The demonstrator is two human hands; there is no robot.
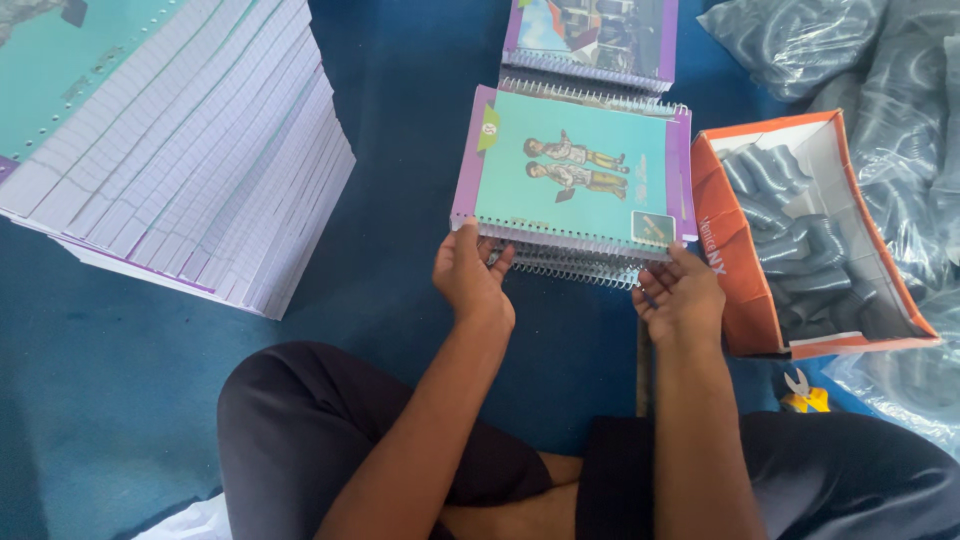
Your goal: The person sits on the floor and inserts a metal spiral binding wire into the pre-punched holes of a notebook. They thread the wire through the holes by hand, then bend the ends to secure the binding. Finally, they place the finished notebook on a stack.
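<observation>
Here, a seated person works on a blue floor (400,120), viewed from above. The left hand (470,280) has its fingers closed on the near left corner of the top notebook (570,170), a spiral-bound book with a teal cover, purple border and a drawing of two figures. The right hand (682,298) meets the near right corner of the same notebook, thumb on the cover by the wire spine and fingers curled beneath; it grips the edge. The notebook rests on a stack of spiral-bound notebooks (570,262) directly in front of the knees, its wire coils facing the person. A second stack of notebooks (595,40) lies just beyond it. To the left, well apart, stands a tall slanted pile of unbound ruled pages (200,170) with a teal cover sheet on top. To the right, just beside the right hand, sits an open orange box (735,270) holding grey coils; clear bags of coils (900,80) lie behind it. Small scissors (800,390) lie near the right knee.
</observation>
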